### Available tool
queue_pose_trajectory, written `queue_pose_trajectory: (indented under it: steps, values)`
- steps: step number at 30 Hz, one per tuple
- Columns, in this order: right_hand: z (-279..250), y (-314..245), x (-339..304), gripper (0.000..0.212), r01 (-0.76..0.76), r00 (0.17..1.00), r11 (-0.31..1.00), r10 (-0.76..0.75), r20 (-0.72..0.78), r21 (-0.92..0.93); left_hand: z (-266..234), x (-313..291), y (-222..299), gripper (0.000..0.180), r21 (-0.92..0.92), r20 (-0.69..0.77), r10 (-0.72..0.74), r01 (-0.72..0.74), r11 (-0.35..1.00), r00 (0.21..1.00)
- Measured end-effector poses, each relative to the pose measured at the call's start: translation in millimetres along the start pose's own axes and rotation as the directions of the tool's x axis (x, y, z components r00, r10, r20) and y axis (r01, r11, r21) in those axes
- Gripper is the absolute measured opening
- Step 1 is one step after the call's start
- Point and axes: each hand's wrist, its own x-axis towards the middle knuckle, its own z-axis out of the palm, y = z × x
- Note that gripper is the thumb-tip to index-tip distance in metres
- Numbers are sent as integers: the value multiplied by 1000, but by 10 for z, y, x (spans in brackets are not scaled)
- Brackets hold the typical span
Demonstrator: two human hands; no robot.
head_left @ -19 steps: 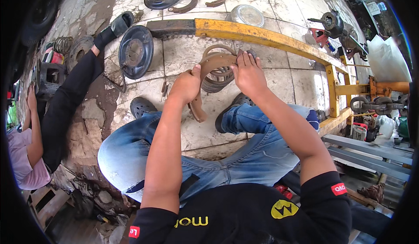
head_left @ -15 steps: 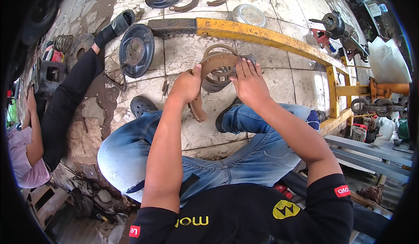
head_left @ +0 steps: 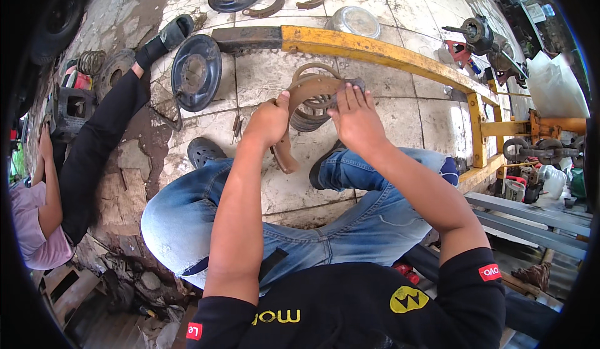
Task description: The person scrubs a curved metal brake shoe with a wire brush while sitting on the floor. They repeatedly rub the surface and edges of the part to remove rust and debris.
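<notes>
My left hand (head_left: 267, 123) is closed around a curved, rusty brown brake shoe (head_left: 312, 87), its thumb lying along the shoe. The shoe's lower end (head_left: 285, 159) sticks out below that hand. My right hand (head_left: 357, 116) presses a dark grey piece of sandpaper (head_left: 354, 83) against the shoe's far right end, fingers together and nearly flat over it. Part of the sandpaper is hidden under the fingers. Behind the shoe, a rusty coil spring (head_left: 306, 123) stands on the tiles between my feet, partly covered by the shoe.
A yellow steel frame (head_left: 375, 50) crosses beyond my hands. Round black backing plates (head_left: 195, 73) and two more brake shoes (head_left: 267, 4) lie on the floor, near a round silver lid (head_left: 355, 22). At left, another person's leg (head_left: 109, 143) stretches past a grey metal block (head_left: 70, 108).
My right hand and the sandpaper have shifted very slightly over the shoe's end. My left hand keeps its hold on the brake shoe.
</notes>
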Motion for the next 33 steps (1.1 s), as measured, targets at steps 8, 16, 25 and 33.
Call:
queue_pose_trajectory:
  steps: [8,16,25,33]
  values:
    - [14,-24,-100,56,75,997,997,-75,18,-9,22,20,-56,72,1,-8,6,-6,1000,1000]
    - [-18,67,-18,51,78,996,997,-79,-35,-11,-6,52,-35,73,-9,17,-11,11,1000,1000]
    - [-133,365,123,41,-171,983,935,183,-8,310,51,88,-111,75,-33,-18,19,-20,999,1000]
    - [52,114,22,51,-153,988,970,154,8,189,71,41,-48,75,-13,-22,16,-17,1000,1000]
